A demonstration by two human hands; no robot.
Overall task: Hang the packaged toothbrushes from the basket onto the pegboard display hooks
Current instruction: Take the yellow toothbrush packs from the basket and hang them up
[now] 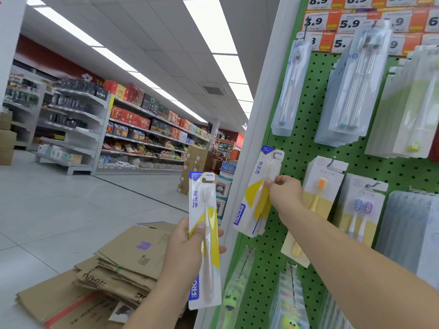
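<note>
One yellow-and-white packaged toothbrush [205,241] is held upright in the left hand [190,243], off the board, just left of the white upright [251,138] at the pegboard edge. Thumb [200,227] is pressed on the pack front near mid-height; the other fingers are wrapped behind, tips seen at the pack's right edge. Hang hole at the top is free, above the hand.

A second pack of the same type [257,193] is hung tilted on a hook [275,154] at the left edge of the green pegboard [297,150]. Further packs appear to be stacked behind it on that hook. It is pinched at its right edge, about a third down, by the right hand [283,188]; fingers are curled together onto the pack, thumb on the front. Whether the hole is fully seated on the hook cannot be told.

Other toothbrush packs [351,86] are hung on neighbouring hooks to the right and above. Price tags [349,22] are fixed across the board top. Flattened cardboard boxes [114,269] are stacked on the floor below the left hand. The basket is not seen.
</note>
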